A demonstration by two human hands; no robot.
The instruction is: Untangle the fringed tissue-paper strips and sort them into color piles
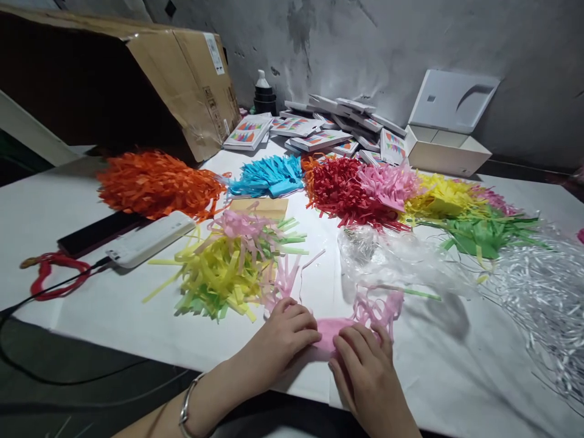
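Note:
A pink tissue-paper tassel lies at the table's front edge, its uncut middle flat and its fringed ends spread to both sides. My left hand presses on its left part, fingers bent and close together. On its right part rests my right hand, the fingers curled over the paper and the thumb tucked below. Both hands grip the paper between them. Just left and beyond is a heap of yellow tassels, with green strips under it and pink fringe on top. A crumpled clear plastic bag lies beyond my right hand.
Orange, blue, red and green tassels line the back. Silver tinsel covers the right. A phone and white power bank lie left. Behind stand a carton, flat printed boxes and an open white box.

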